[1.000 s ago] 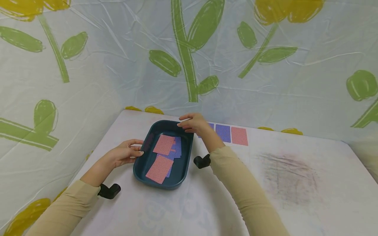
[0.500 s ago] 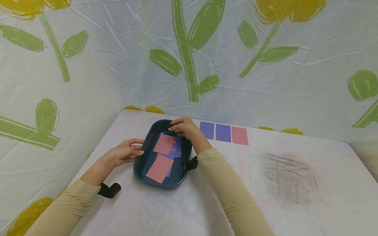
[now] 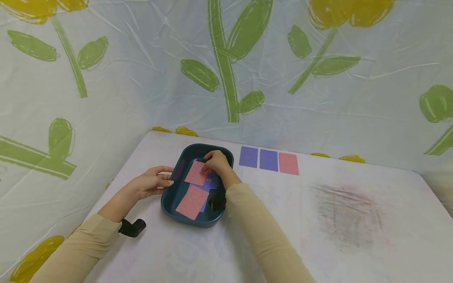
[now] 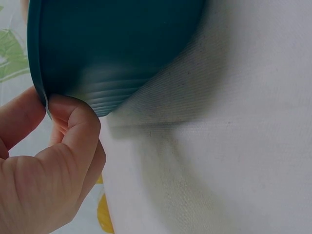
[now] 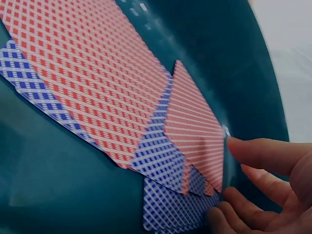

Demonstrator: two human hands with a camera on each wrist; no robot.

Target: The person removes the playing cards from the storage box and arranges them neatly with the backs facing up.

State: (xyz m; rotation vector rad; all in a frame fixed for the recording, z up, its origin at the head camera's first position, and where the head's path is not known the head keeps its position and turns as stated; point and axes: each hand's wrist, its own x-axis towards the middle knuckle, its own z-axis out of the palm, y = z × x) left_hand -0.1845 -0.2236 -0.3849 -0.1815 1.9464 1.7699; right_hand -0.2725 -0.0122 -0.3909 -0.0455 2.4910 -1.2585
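Note:
A dark teal tray (image 3: 173, 198) rests on the table, with several red and blue patterned playing cards overlapping inside. My left hand (image 3: 153, 183) pinches the tray's left rim between thumb and curled fingers, as the left wrist view confirms. Inside the tray, my right hand (image 3: 217, 162) is at the far red card (image 3: 196, 173). In the right wrist view, its thumb and fingers stand apart beside that red card (image 5: 195, 126), the lower fingers close to the blue card (image 5: 175, 204) beneath. Whether they touch the cards is unclear. A nearer red card (image 3: 192, 202) lies over a blue one.
Two blue cards, one at the left (image 3: 249, 157) and one in the middle (image 3: 269, 160), and a red card (image 3: 289, 163) form a row along the table's back edge. A dark smudge (image 3: 348, 216) marks the table at right. Flower-printed sheeting (image 3: 159, 78) rises behind.
My right hand has come from the tray's far right rim down into the tray, reaching the far red card. The left hand keeps its hold on the rim.

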